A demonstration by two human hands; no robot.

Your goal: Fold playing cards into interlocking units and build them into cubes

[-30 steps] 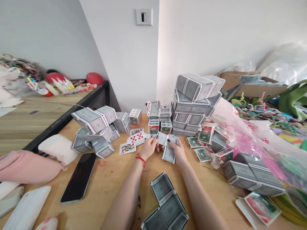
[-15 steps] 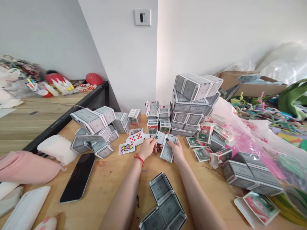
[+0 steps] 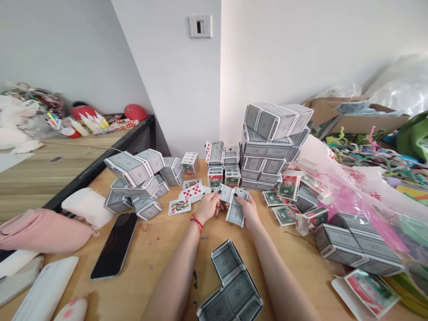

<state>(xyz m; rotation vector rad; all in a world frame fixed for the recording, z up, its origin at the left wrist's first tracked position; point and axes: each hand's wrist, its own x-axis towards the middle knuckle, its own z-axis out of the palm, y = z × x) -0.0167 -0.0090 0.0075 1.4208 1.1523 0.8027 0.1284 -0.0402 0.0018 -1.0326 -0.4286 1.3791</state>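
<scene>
At the middle of the table, my left hand (image 3: 208,207) pinches the left end of some grey-backed playing cards (image 3: 236,211), thumb on top. My right hand (image 3: 249,208) grips the same cards from the right, its thumb pressing on their backs. The cards form a bent shape, one part pointing toward me. Left of my left hand lie loose face-up cards (image 3: 191,192), with a queen (image 3: 179,206) nearest. Between my forearms sits an L-shaped structure made of cards (image 3: 234,285). Just beyond my hands stand small stacks of cards and card boxes (image 3: 223,166).
A tall stack of card-built blocks (image 3: 267,147) rises behind my right hand. More blocks (image 3: 135,180) are piled at left, near a black phone (image 3: 115,245). Red and green card boxes (image 3: 286,196), further blocks (image 3: 357,245) and pink plastic bags (image 3: 361,196) lie at right.
The whole view has shifted slightly, so things appear a little further right. Both hands keep the same hold on the cards, with little visible movement.
</scene>
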